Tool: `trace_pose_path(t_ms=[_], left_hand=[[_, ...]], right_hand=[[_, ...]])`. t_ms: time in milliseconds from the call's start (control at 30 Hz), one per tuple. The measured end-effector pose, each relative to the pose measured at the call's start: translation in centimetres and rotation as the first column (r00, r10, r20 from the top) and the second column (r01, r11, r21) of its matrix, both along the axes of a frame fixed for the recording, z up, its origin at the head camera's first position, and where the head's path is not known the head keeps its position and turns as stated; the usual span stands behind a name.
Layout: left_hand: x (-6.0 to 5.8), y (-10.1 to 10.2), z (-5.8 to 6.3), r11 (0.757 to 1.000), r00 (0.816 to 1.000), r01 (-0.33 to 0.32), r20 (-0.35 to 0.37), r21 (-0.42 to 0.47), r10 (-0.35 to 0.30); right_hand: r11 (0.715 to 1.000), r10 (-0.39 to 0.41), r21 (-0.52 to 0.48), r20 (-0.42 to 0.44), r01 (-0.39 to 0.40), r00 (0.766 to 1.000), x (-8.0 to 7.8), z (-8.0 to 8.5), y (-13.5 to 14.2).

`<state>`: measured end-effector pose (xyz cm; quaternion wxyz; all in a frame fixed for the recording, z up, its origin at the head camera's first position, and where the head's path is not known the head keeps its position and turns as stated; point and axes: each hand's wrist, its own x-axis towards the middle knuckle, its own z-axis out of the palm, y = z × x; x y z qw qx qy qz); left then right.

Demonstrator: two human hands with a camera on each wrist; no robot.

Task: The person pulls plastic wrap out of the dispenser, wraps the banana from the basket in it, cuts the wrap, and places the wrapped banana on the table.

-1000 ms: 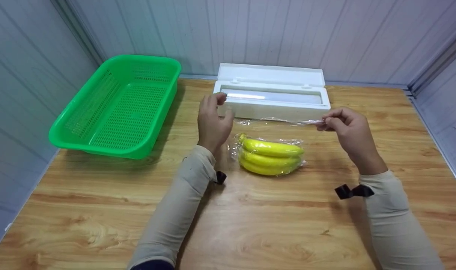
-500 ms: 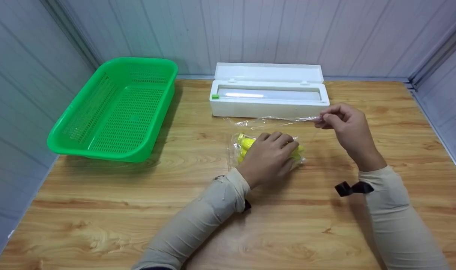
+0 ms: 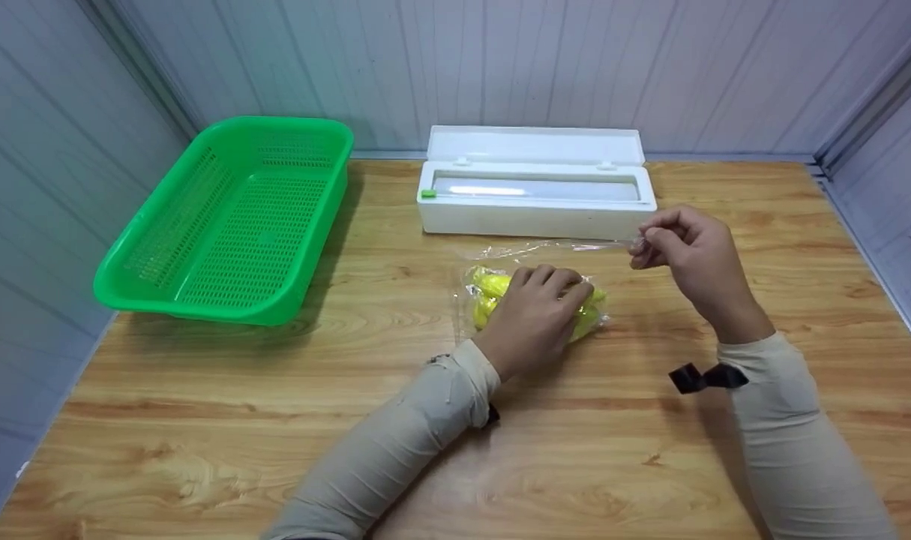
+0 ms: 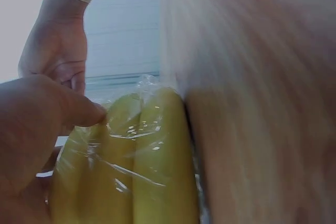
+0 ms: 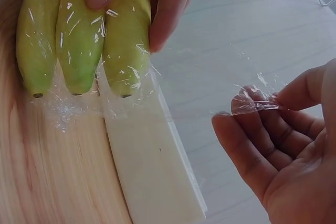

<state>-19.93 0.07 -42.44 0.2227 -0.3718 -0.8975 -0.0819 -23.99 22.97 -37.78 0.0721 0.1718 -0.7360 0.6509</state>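
A bunch of yellow bananas point(image 3: 491, 283) lies on the table in clear cling film. My left hand point(image 3: 530, 322) covers much of it from above and grips it. Seen from the right wrist, the thumb lies across the bananas point(image 5: 79, 40) and other fingers are along the far side; the film over them is wrinkled and shiny. Between thumb and fingers my right hand point(image 3: 691, 251) pinches the edge of a thin strip of cling film point(image 3: 545, 246). That strip stretches leftward behind the bananas, and its exact outline is hard to make out.
A white cling film dispenser point(image 3: 537, 219) with its lid raised stands at the back, a small green slider point(image 3: 428, 193) at its left end. To the left is a green perforated basket point(image 3: 305, 285). Panel walls point(image 3: 515, 67) border the wooden table point(image 3: 620, 465).
My left hand has come from near the dispenser's front down onto the bananas and now grips them. The right hand has stayed almost in place, still pinching the film.
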Motion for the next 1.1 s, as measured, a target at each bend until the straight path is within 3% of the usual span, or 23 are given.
trace_pose_path(t_ms=[233,500,733,1100], left_hand=[[0.1,0.0,-0.4,1.000,0.999,-0.018,-0.030,-0.015,0.017],[0.3,0.3,-0.4,0.998,0.999,-0.033,-0.041,-0.058,0.031],[0.1,0.1,-0.3,1.000,1.000,-0.008,0.000,-0.003,0.008],[0.0,-0.3,-0.4,0.999,1.000,0.023,-0.004,0.048,-0.023]], right_hand=[[0.998,0.044,-0.038,0.003,-0.043,0.999,0.8,-0.1,-0.1],[0.996,0.078,-0.032,-0.033,-0.079,0.996,2.8,-0.3,-0.2],[0.995,0.098,-0.002,-0.013,-0.098,0.995,4.2,-0.5,-1.4],[0.970,0.242,0.006,0.057,-0.242,0.969,4.4,-2.7,-3.5]])
